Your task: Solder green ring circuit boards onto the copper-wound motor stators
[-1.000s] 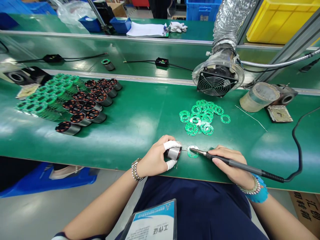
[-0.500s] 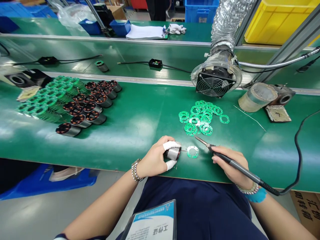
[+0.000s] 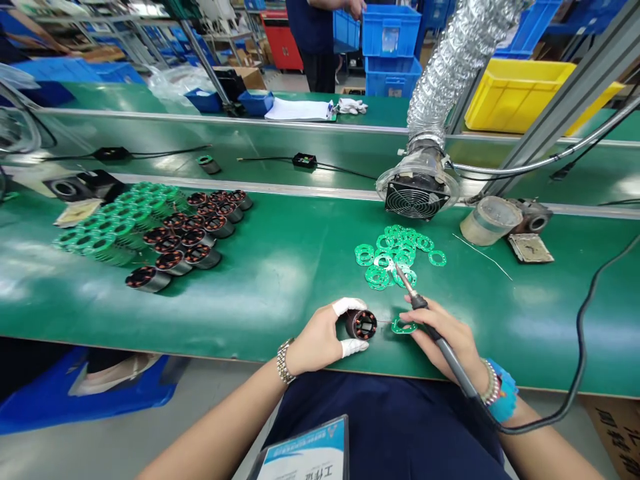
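My left hand (image 3: 325,337), with white finger cots on thumb and forefinger, grips a motor stator (image 3: 363,325) whose wound open end faces right and up toward me. A soldering iron (image 3: 440,340) lies in my right hand (image 3: 447,333), its tip pointing up and left over the pile of boards. The fingertips of that same hand pinch a green ring-shaped circuit board (image 3: 403,326) just right of the stator. A thin wire shows between stator and board. Beyond them lies a pile of loose green ring boards (image 3: 393,257).
Several wound stators (image 3: 173,262) stand at the left beside rows of green-topped stators (image 3: 117,227). A fume fan (image 3: 416,200) hangs behind the pile. A round tub (image 3: 490,220), a sponge (image 3: 531,248) and a solder wire (image 3: 483,255) are at right. The iron's cable (image 3: 580,333) loops beside my arm.
My left hand has turned the stator so its open end shows. My right hand has moved left and taken hold of the ring board that lay on the table. The view has tilted up.
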`<act>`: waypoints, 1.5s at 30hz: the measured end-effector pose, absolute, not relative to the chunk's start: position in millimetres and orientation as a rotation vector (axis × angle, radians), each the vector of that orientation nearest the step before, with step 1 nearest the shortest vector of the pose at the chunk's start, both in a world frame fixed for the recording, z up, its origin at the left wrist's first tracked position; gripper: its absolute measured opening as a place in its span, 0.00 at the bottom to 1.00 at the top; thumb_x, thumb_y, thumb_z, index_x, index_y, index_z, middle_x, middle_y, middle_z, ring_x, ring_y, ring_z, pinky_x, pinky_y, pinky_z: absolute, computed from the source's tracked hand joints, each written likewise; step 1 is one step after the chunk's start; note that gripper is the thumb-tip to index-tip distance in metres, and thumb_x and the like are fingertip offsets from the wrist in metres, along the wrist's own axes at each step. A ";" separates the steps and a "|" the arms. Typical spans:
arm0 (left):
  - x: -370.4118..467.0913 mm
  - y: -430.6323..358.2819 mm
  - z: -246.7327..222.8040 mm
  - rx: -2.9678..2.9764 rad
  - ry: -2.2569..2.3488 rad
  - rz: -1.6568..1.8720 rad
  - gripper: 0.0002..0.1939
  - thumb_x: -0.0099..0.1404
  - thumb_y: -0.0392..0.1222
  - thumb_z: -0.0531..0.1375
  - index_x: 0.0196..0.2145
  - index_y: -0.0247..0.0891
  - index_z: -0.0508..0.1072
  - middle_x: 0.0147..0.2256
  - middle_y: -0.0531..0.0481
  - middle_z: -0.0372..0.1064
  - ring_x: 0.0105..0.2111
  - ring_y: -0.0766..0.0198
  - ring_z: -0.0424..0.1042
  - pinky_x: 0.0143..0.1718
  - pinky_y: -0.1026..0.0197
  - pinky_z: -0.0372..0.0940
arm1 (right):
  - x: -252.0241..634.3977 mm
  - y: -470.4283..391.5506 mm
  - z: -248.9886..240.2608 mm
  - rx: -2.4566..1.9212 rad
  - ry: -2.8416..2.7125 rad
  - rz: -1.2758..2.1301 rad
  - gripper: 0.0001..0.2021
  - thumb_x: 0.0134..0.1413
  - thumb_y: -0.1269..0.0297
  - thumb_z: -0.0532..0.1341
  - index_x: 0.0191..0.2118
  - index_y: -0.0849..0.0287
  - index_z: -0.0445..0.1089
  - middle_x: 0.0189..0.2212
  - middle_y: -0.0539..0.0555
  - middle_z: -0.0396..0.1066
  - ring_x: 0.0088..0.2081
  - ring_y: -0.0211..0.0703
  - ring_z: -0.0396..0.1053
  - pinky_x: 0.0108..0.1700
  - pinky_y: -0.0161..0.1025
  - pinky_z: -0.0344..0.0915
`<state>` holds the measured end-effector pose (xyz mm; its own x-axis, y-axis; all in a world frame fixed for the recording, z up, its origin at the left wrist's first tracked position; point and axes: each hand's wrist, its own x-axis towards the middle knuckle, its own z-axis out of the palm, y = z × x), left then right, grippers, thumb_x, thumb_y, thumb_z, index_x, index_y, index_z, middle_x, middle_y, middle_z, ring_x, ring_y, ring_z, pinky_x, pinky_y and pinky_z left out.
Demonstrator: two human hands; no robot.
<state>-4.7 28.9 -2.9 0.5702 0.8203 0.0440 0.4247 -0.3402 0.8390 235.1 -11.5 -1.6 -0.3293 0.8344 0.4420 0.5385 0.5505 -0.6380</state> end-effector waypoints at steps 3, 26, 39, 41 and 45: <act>-14.7 29.9 -0.2 2.086 1.020 0.530 0.28 0.48 0.44 0.67 0.46 0.39 0.64 0.49 0.39 0.65 0.55 0.48 0.60 0.53 0.42 0.58 | 231.4 -8.8 4.0 -1.150 -1.960 0.497 0.09 0.57 0.72 0.55 0.43 0.56 0.67 0.37 0.55 0.72 0.43 0.45 0.70 0.45 0.40 0.69; 7.0 5.4 -13.2 2.095 1.291 0.711 0.26 0.51 0.49 0.65 0.46 0.39 0.65 0.43 0.43 0.69 0.43 0.52 0.68 0.44 0.48 0.65 | 204.3 -19.3 15.6 -1.072 -1.290 1.378 0.19 0.51 0.66 0.63 0.47 0.52 0.58 0.47 0.57 0.66 0.27 0.35 0.69 0.27 0.35 0.73; 5.5 7.8 -14.6 2.097 1.181 0.827 0.23 0.51 0.47 0.66 0.43 0.38 0.66 0.41 0.43 0.68 0.44 0.53 0.66 0.46 0.49 0.64 | 198.2 3.6 11.8 -1.106 -1.483 1.167 0.11 0.58 0.61 0.57 0.46 0.53 0.59 0.41 0.55 0.68 0.38 0.42 0.71 0.41 0.41 0.69; 5.5 7.5 -15.1 2.086 1.169 0.836 0.23 0.52 0.48 0.65 0.43 0.38 0.66 0.41 0.44 0.68 0.43 0.54 0.66 0.45 0.50 0.64 | 194.8 5.3 12.8 -1.224 -1.686 0.962 0.13 0.56 0.61 0.59 0.46 0.55 0.60 0.38 0.54 0.68 0.36 0.42 0.70 0.40 0.40 0.69; 5.6 4.8 -18.1 2.034 1.235 0.826 0.22 0.53 0.46 0.64 0.43 0.38 0.65 0.40 0.44 0.68 0.41 0.56 0.68 0.42 0.53 0.65 | 186.7 7.0 10.8 -1.139 -2.023 0.692 0.19 0.55 0.61 0.61 0.51 0.57 0.58 0.40 0.57 0.67 0.39 0.44 0.68 0.41 0.41 0.67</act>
